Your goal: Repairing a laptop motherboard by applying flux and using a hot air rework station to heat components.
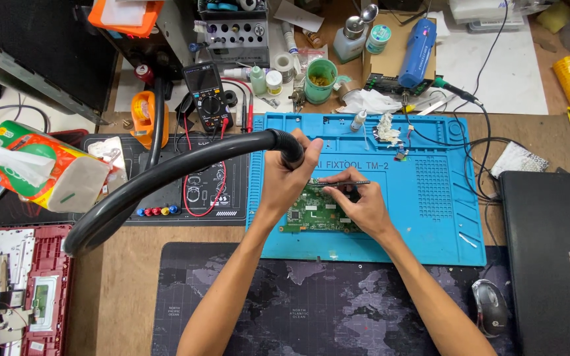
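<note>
Two hands work one board (315, 211). Left grip (285, 181) clasps the hose (166, 173); right grip (357, 201) pinches tweezers (341, 183). A slip could scratch parts.

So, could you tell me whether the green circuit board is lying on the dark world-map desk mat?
No, the green circuit board lies on the blue repair mat, above the world-map mat, under the left hand and right hand.

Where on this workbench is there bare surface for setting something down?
Free: the right part of the blue silicone repair mat, between the right hand and the closed black laptop; and the dark world-map desk pad between the forearms. Crowded: the back edge, packed with bottles, a green cup and a black multimeter.
</note>
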